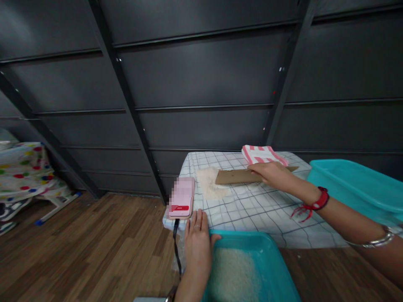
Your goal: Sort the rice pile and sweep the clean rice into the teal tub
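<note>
My right hand [270, 174] is closed on a flat brown cardboard strip [234, 176] that lies across the checked cloth [252, 207], its left end against a small heap of white grains [209, 182]. My left hand [197, 243] rests flat with fingers stretched out at the near left edge of the cloth, its thumb against the rim of a teal tray [267, 260] that holds more white grains [233, 274]. A pink phone [181, 197] with a dark cable lies just beyond the left hand's fingertips.
A pink-and-white striped folded cloth [262, 155] sits at the far edge of the checked cloth. A second teal tub [352, 184] stands at the right. Behind is a dark metal panel wall with slanted beams [126, 96]. Spotted fabric [25, 172] lies on the wooden floor at left.
</note>
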{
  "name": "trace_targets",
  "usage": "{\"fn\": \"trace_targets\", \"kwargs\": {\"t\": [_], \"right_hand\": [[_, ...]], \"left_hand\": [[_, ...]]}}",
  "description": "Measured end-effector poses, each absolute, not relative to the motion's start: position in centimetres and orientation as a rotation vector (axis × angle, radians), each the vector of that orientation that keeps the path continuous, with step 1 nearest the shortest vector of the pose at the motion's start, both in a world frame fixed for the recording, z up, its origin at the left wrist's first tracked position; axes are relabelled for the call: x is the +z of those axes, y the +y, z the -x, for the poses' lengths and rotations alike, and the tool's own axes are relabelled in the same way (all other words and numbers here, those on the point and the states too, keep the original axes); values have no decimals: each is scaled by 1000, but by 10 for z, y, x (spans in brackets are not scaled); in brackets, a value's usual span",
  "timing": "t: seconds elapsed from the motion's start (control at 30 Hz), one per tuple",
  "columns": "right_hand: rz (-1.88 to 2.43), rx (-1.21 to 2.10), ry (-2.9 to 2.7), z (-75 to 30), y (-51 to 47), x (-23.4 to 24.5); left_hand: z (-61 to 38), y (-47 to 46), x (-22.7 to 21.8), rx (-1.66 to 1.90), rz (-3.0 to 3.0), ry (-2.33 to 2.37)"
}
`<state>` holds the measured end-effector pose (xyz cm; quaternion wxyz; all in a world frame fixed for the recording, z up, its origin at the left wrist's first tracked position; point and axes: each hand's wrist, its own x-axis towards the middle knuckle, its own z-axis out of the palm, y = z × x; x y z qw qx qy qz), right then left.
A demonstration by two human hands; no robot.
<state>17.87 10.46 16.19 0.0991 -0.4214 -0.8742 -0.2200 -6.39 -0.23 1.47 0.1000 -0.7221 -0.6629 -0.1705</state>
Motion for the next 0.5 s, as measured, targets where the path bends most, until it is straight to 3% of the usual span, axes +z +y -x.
{"fn": "trace_targets", "kwargs": {"t": [0.5], "right_hand": [[1215, -626, -2626, -179, 103, 160]], "left_hand": [[68, -2, 11, -594, 2183, -1898]]}}
